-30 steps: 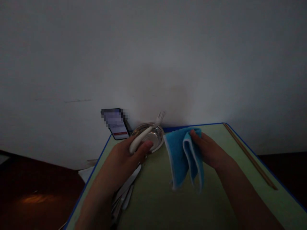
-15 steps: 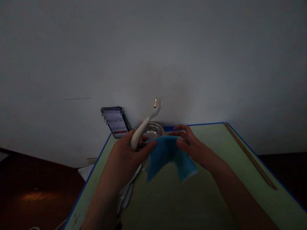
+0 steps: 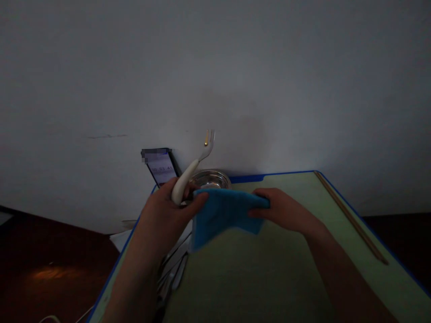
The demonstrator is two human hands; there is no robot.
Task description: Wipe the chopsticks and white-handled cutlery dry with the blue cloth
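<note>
A fork (image 3: 187,178) with a thick white handle and metal tines rises tilted from my left hand (image 3: 164,213), its tines up against the wall. That same hand is closed, and its thumb also presses on the left end of a blue cloth (image 3: 222,213). My right hand (image 3: 276,207) pinches the cloth's right end, so it stretches between the two hands and hangs down. Behind the cloth stands a shiny metal bowl (image 3: 212,178), its lower part hidden. Several pieces of cutlery (image 3: 178,271) lie on the table beside my left forearm, partly covered by it.
A phone (image 3: 160,166) leans against the wall at the back left. Along the right edge of the green, blue-rimmed table (image 3: 286,282) lies a pair of wooden chopsticks (image 3: 350,217). The wall (image 3: 269,89) rises directly behind the table.
My left hand has moved slightly left with the fork. The fingers of my right hand have closed on the cloth, which is now stretched out flatter.
</note>
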